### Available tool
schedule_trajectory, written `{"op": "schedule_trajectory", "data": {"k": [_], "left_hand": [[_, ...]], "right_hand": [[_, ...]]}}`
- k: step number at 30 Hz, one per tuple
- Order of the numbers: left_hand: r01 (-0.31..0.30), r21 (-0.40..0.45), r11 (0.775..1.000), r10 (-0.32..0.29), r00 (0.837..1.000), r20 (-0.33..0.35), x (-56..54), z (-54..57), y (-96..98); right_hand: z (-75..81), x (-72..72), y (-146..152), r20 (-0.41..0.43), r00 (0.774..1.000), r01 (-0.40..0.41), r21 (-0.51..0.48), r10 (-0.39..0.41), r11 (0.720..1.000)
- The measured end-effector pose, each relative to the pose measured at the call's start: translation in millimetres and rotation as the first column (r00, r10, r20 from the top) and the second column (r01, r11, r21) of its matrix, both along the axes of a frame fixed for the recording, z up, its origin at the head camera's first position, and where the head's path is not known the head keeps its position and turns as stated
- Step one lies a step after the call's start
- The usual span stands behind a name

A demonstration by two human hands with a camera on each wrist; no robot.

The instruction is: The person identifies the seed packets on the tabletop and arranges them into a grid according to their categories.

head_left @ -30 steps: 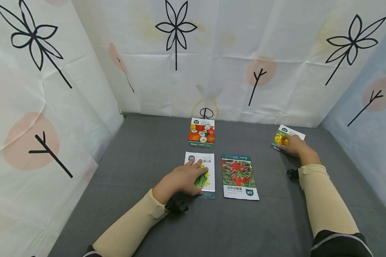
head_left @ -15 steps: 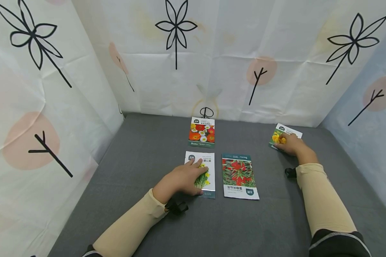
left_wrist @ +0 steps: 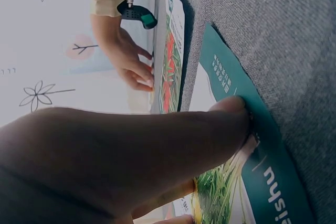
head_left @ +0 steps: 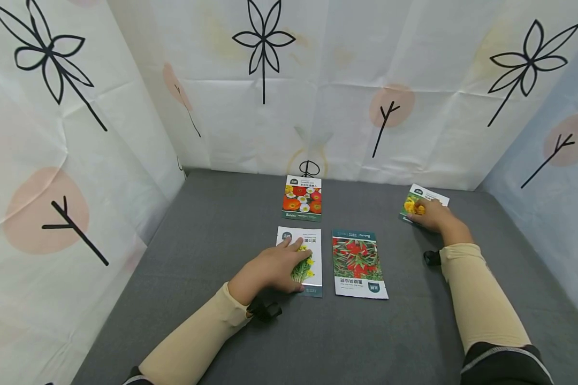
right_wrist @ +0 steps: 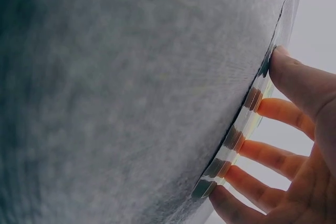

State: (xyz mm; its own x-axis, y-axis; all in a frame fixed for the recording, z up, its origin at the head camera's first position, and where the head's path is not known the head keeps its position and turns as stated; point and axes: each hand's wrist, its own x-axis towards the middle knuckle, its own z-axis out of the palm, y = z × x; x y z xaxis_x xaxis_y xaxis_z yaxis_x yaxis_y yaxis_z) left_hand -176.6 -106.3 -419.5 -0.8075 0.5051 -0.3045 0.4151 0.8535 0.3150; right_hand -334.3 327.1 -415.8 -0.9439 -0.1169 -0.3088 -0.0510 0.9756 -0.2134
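In the head view my left hand (head_left: 278, 267) rests with spread fingers on a white seed packet (head_left: 313, 280) printed with yellow flowers. The left wrist view shows its thumb (left_wrist: 231, 111) pressing on the packet's green band (left_wrist: 257, 98). At the back right, my right hand (head_left: 435, 215) touches another seed packet (head_left: 408, 205) with yellow blooms, which lies at a slant and is partly covered. Extended fingers (right_wrist: 273, 158) meet the glossy face of that packet (right_wrist: 234, 139) in the right wrist view, and the thumb is at its other end.
A packet with red and white flowers (head_left: 302, 200) lies at the back middle. Beside the left hand's packet is an upside-down one with red peppers (head_left: 358, 262). Grey cloth (head_left: 221, 214) covers the table, bounded by white printed curtains (head_left: 337, 133).
My right hand has slid its packet a short way left and slightly backward along the table. The left hand and the other packets have stayed in place.
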Motion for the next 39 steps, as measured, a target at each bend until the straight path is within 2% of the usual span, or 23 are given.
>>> {"op": "schedule_trajectory", "data": {"k": [24,39], "left_hand": [[0.004,-0.004,1.0,-0.004,1.0,-0.003,1.0,4.7,0.5],[0.003,-0.004,1.0,-0.003,1.0,-0.001,0.3,2.1,0.4]], "right_hand": [[-4.1,-6.9,-11.7,-0.019,1.0,0.0,-0.03,0.0,1.0],[-3.1,-6.5,-20.4,-0.012,1.0,0.004,-0.022,-0.004,1.0]]}}
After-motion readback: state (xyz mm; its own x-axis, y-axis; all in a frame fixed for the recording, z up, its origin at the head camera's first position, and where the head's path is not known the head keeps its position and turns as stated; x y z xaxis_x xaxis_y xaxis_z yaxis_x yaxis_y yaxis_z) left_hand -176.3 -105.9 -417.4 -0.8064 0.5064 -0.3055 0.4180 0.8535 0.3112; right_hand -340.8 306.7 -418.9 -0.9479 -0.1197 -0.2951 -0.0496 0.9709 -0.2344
